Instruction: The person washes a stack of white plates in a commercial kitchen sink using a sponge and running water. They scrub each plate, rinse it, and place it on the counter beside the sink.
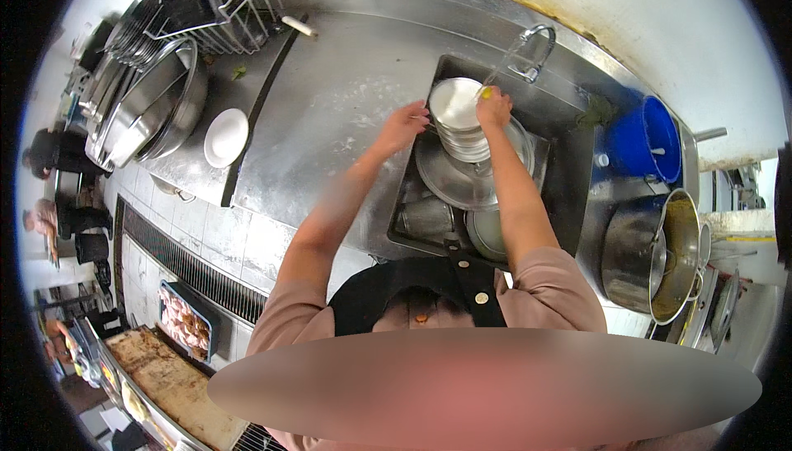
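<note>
A stack of white plates [456, 103] stands in the steel sink [445, 61], on top of a large round metal pan [437, 172]. My right hand [495, 109] is at the stack's right rim, its fingers closed on a small yellow thing [487, 93], possibly a sponge. Water runs from the curved tap [540, 53] beside that hand. My left hand [404, 127] is just left of the stack, by the sink's edge, fingers stretched and holding nothing. Below the pan, a metal container [426, 217] and a round pale dish [485, 232] lie in the sink, partly covered.
Right of the sink stand a blue bucket [631, 141] and large metal pots [631, 253]. A wet steel counter [330, 96] extends left. Beyond it are a white dish [226, 138], metal bowls [186, 92] and a wire rack [239, 30]. A tub [188, 319] sits on the floor.
</note>
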A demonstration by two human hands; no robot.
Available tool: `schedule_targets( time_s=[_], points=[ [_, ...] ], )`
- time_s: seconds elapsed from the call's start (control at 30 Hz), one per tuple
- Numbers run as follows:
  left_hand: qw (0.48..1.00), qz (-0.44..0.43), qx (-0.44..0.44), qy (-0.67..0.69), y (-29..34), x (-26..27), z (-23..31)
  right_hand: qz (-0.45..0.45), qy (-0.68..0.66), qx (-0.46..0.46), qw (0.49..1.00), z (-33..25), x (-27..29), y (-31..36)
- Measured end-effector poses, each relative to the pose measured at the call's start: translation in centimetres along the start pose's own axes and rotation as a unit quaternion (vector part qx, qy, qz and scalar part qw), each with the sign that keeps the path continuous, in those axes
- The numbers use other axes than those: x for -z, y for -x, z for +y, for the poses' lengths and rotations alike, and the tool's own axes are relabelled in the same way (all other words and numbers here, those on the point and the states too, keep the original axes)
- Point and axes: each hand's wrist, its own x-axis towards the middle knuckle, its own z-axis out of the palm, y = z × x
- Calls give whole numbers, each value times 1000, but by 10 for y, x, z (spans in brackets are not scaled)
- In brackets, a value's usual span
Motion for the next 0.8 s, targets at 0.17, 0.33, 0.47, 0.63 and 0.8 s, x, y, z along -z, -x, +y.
schedule_targets(
  time_s=[0.17, 0.33, 0.47, 0.63, 0.8],
  points=[
    [948, 81, 78, -297, -52, -72, -10, -17, -86, 1, 996, 20, 13, 9],
    [889, 146, 63, -428, -73, -88, -18, 6, -138, 16, 990, 38, 12, 18],
    [861, 158, 23, -483, -72, -98, -13, -9, -208, -14, 978, 47, 10, 20],
    [914, 198, 2, -354, -75, -87, -9, -10, -225, 19, 974, 59, 16, 19],
    [926, 180, -38, -328, -82, -73, -26, -25, -168, 44, 985, 59, 22, 27]
  ],
)
